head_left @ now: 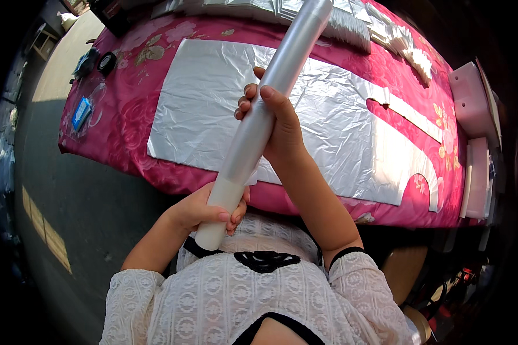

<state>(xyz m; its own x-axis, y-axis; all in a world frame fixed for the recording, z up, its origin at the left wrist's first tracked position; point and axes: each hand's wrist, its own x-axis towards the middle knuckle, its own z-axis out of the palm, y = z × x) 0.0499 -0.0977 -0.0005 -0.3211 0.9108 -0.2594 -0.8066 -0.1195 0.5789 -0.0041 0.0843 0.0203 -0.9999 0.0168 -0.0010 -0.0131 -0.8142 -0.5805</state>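
A long roll of shiny translucent plastic film [282,69] slants up across the view, its pale bare core [212,234] showing at the lower end. My left hand [216,210] is wrapped around that lower end, close to my body. Farther up, my right hand [279,123] grips the film-covered middle, with fingers and thumb curled round it. Beneath the roll, a crinkled white plastic sheet [195,103] lies flat on the table. Its right end has curved cut-outs and strap-like strips. Part of the sheet is hidden behind the roll and my right arm.
A pink floral cloth [121,115] covers the table. Along the far edge lie folded white plastic stacks [351,29]. At the left are a black tape roll [106,63] and a small blue packet [82,113]. Pale pink bins [472,100] stand beyond the right edge.
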